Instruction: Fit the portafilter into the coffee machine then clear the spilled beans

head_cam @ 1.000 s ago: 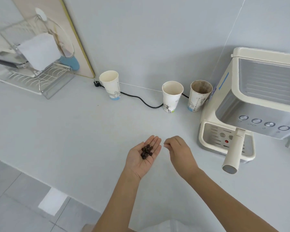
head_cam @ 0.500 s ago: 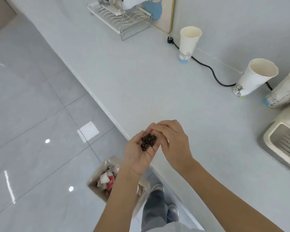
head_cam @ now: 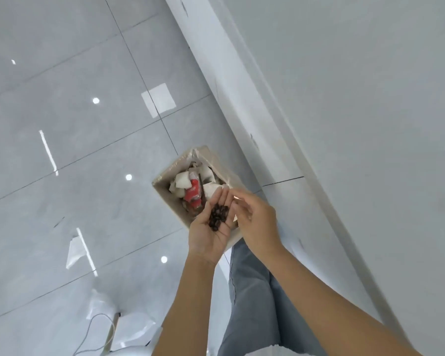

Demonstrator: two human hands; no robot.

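Observation:
My left hand point(head_cam: 211, 235) is cupped palm up with a small heap of dark coffee beans point(head_cam: 218, 217) lying in it. It hovers above the near edge of a cardboard waste box point(head_cam: 165, 194) on the floor. My right hand point(head_cam: 254, 219) is close beside the left one, fingers curled loosely next to the beans and holding nothing I can see. The coffee machine and the portafilter are out of view.
The waste box holds crumpled white paper and a red wrapper point(head_cam: 192, 191). The white counter point(head_cam: 370, 98) runs along the right, its edge just right of the box. Glossy grey floor tiles point(head_cam: 62, 124) fill the left. My grey trouser leg point(head_cam: 254, 291) is below.
My view swung from the countertop down to the floor. Both hands moved off the counter and now hang over the waste box, the beans still in my left palm.

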